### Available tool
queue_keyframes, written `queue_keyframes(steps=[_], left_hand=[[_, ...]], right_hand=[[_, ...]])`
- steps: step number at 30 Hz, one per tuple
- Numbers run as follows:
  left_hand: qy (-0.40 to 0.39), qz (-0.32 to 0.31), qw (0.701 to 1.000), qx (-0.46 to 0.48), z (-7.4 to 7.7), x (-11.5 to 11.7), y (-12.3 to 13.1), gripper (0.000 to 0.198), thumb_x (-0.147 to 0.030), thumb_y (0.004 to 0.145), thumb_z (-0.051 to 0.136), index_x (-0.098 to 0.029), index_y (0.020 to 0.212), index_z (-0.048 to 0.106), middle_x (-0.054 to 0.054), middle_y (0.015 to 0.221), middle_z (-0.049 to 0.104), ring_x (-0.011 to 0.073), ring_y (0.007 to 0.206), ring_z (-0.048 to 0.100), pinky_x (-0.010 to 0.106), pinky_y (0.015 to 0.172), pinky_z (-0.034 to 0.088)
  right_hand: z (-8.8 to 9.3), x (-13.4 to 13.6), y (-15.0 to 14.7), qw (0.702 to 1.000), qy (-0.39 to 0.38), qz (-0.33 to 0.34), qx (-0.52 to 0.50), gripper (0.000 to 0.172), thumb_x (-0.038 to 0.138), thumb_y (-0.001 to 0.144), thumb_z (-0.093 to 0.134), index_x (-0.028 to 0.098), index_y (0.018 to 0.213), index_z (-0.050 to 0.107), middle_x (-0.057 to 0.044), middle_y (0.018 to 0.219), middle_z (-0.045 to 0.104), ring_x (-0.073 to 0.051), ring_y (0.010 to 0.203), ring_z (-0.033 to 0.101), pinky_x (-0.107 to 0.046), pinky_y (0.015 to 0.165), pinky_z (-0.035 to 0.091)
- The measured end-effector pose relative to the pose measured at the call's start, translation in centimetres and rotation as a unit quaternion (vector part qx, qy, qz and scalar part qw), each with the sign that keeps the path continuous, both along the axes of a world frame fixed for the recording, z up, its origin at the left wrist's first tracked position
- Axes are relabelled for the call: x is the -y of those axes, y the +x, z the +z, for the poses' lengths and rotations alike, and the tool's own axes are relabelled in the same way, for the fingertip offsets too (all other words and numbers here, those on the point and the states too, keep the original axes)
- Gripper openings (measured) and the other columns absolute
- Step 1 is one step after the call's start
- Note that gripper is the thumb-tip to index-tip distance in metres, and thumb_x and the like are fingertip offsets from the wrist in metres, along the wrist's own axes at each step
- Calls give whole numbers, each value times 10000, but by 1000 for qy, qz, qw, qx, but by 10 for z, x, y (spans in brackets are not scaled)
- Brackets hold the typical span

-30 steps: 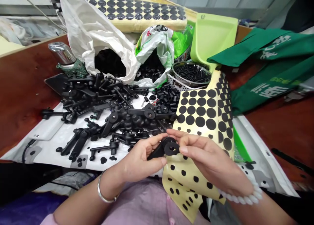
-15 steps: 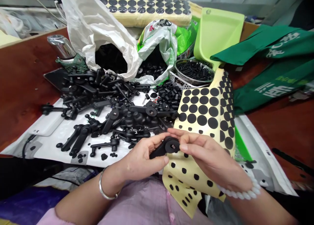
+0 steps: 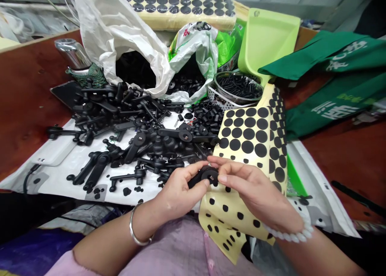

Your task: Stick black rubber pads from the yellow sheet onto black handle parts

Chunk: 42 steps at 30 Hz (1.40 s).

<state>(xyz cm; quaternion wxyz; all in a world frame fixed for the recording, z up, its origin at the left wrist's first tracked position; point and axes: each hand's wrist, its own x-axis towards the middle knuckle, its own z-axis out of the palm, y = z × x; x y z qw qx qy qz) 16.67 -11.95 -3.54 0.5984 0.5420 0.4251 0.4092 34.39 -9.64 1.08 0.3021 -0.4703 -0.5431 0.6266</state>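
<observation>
Both hands are closing in: left hand point(image 3: 177, 189) gripping the black lever point(image 3: 201, 177), right hand point(image 3: 256, 189) pinching its round end (pad, earlier at three o'clock, now pressed on).

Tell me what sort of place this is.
Probably a small hand-assembly workbench: a heap of black plastic lever parts, yellow backing sheets of round black adhesive pads, and a metal bowl of small black pieces. Both hands pinch one black part.

Matt black plastic crank point(image 3: 202, 176), glossy yellow backing sheet point(image 3: 241, 211)
</observation>
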Motion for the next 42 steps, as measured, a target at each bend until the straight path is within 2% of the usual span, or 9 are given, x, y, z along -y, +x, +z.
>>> queue_keyframes(steps=[5,9,12,15,22,28,33,37,42], left_hand=[[-1,21,1000,-17,-2,0,3,386,-204,838,540,-193,1221,580,16,775,670,173,807,633,302,815,485],[-16,9,1000,-10,-1,0,3,396,-181,836,527,-192,1229,573,6,738,661,169,794,631,303,815,485],[-15,4,1000,-9,-1,0,2,401,-171,840,518,-209,1237,565,2,767,659,155,783,629,293,812,487],[-16,3,1000,-17,0,0,2,407,-169,838,517,-199,1242,557,14,811,665,158,803,630,298,818,488],[-7,16,998,-58,0,4,2,435,-219,834,541,-162,1265,532,80,1057,662,195,911,623,332,853,487],[22,12,999,-31,-7,5,2,427,-157,832,516,-216,1254,537,38,1014,669,178,923,622,302,855,487],[19,10,999,-33,-5,5,1,464,-110,797,515,-208,1249,537,38,1036,666,180,929,613,296,852,482],[1,16,999,-29,-4,6,0,454,-143,798,522,-201,1248,538,43,1032,663,160,852,610,266,778,488],[-56,32,998,-6,-4,5,-1,451,-229,811,518,-153,1254,539,22,756,647,120,645,558,211,585,451]], right_hand=[[-3,1,1,999,32,-11,28,194,358,783,682,216,664,624,-57,1172,586,-280,1289,334,-404,1033,303],[-4,2,-1,993,88,-36,70,188,359,772,658,213,659,621,-57,1231,547,-285,1255,382,-409,1037,292],[-3,3,-3,987,123,-45,95,176,337,776,632,214,651,614,-58,1212,552,-271,1244,396,-392,1033,297],[-2,5,-4,986,126,-40,102,171,330,784,614,213,659,609,-56,1188,559,-258,1219,426,-378,1016,321],[-5,4,-3,984,141,-37,102,165,321,782,606,210,660,602,-53,1166,563,-250,1196,450,-387,1010,329],[-9,4,-4,979,160,-46,121,159,318,769,601,206,656,597,-63,1188,559,-252,1159,484,-397,994,341],[-10,4,-7,973,181,-57,133,155,322,759,586,207,656,598,-76,1177,562,-254,1149,493,-397,984,354],[-10,6,-9,969,189,-68,141,152,322,756,571,210,657,595,-78,1178,550,-254,1124,513,-402,987,352],[-12,6,-12,965,197,-78,156,151,320,745,563,212,642,590,-77,1172,540,-272,1110,512,-442,1012,315]])
